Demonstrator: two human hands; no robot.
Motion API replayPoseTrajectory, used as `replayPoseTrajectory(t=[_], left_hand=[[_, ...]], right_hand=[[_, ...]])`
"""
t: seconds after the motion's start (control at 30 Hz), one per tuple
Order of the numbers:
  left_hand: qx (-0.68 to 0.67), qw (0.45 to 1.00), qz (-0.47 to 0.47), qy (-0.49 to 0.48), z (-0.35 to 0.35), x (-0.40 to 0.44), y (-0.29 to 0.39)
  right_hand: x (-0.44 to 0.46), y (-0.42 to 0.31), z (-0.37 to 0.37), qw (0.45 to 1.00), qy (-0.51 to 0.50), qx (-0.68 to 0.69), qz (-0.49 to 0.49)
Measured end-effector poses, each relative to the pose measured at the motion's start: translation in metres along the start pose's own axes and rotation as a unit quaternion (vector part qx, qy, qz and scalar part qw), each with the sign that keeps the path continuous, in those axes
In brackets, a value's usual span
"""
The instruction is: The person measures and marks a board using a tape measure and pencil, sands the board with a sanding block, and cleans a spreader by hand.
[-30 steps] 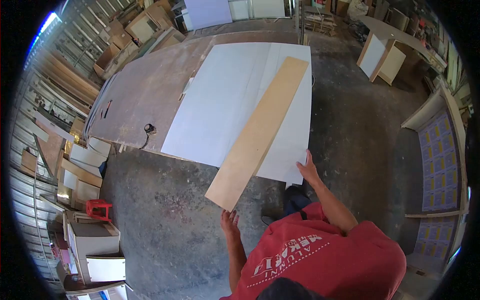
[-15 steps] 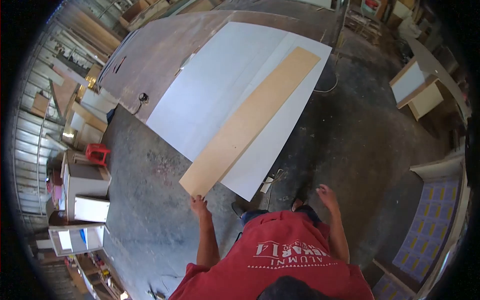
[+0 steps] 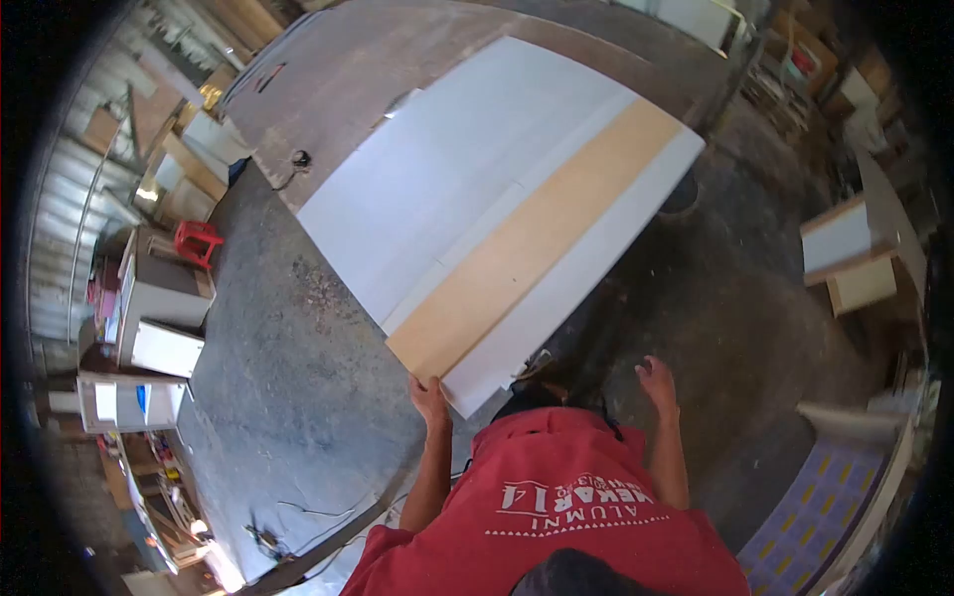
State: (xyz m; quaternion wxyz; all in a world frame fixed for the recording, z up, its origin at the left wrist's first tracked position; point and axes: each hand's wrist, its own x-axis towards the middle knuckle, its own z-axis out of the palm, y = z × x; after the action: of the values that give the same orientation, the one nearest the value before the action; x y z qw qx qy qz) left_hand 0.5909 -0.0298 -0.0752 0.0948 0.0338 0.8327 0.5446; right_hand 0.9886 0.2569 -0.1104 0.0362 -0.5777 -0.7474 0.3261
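A long tan wooden board (image 3: 537,243) lies along a large white sheet (image 3: 447,184), close to the sheet's right side. My left hand (image 3: 429,399) grips the board's near end at its corner, fingers around the edge. Out to the right, my right hand (image 3: 656,384) hangs over the floor with fingers apart and holds nothing. Thin pencil-like marks show on the white sheet just left of the board.
The sheet rests on a broad brown work surface (image 3: 368,60), with a small dark tool and cord (image 3: 301,159) at its left corner. A red plastic stool (image 3: 199,241) and white cabinets (image 3: 167,348) stand left. Purple patterned panels (image 3: 810,517) are at right.
The board's near end, in my left hand, has shifted so the board lies more parallel to the sheet's right edge. My view has turned, and my right hand stays free.
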Motion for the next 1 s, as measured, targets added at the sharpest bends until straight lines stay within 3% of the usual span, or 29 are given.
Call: replayPoseTrajectory(t=[0.03,0.1,0.13,0.2,0.33,0.4,0.53,0.6,0.63,0.7,0.8,0.9,0.93,1.0], left_hand=[[-0.014,1.000,0.000,0.017,0.004,0.007,-0.008],[-0.062,0.998,-0.028,0.003,0.007,0.015,-0.027],[-0.069,0.997,-0.032,0.015,0.005,0.014,-0.013],[-0.142,0.977,-0.154,-0.042,0.001,0.008,0.013],[-0.245,0.955,-0.151,-0.070,0.003,0.004,0.000],[-0.292,0.948,-0.125,-0.023,0.009,-0.002,0.003],[-0.280,0.943,-0.172,0.049,0.012,-0.012,0.014],[-0.294,0.941,-0.157,0.051,0.014,-0.020,0.020],[-0.294,0.940,-0.159,0.060,0.012,-0.021,0.014],[-0.192,0.962,-0.188,0.054,0.005,-0.022,0.015],[-0.219,0.945,-0.200,0.136,0.015,-0.034,0.040],[-0.146,0.954,-0.218,0.145,0.000,-0.041,0.012],[-0.159,0.943,-0.224,0.188,0.001,-0.046,0.011],[-0.135,0.953,-0.206,0.174,-0.004,-0.056,0.003]], right_hand=[[0.016,-0.023,-0.007,1.000,0.003,-0.005,-0.021],[0.033,-0.067,-0.010,0.987,-0.027,0.155,-0.019],[0.045,-0.080,-0.008,0.988,-0.032,0.149,-0.030],[0.071,-0.100,-0.005,0.952,-0.093,0.290,0.014],[0.130,-0.137,-0.016,0.944,0.000,0.329,-0.020],[0.138,-0.190,-0.047,0.900,0.005,0.422,0.105],[0.218,-0.184,-0.017,0.892,0.067,0.436,0.095],[0.240,-0.191,-0.009,0.870,0.174,0.452,0.095],[0.242,-0.195,-0.012,0.873,0.166,0.450,0.092],[0.241,-0.192,-0.016,0.825,0.177,0.532,0.065],[0.242,-0.173,-0.022,0.864,0.116,0.470,0.139],[0.236,-0.145,-0.018,0.877,0.106,0.454,0.111],[0.223,-0.139,-0.022,0.854,0.077,0.505,0.100],[0.197,-0.135,-0.037,0.821,0.027,0.552,0.144]])
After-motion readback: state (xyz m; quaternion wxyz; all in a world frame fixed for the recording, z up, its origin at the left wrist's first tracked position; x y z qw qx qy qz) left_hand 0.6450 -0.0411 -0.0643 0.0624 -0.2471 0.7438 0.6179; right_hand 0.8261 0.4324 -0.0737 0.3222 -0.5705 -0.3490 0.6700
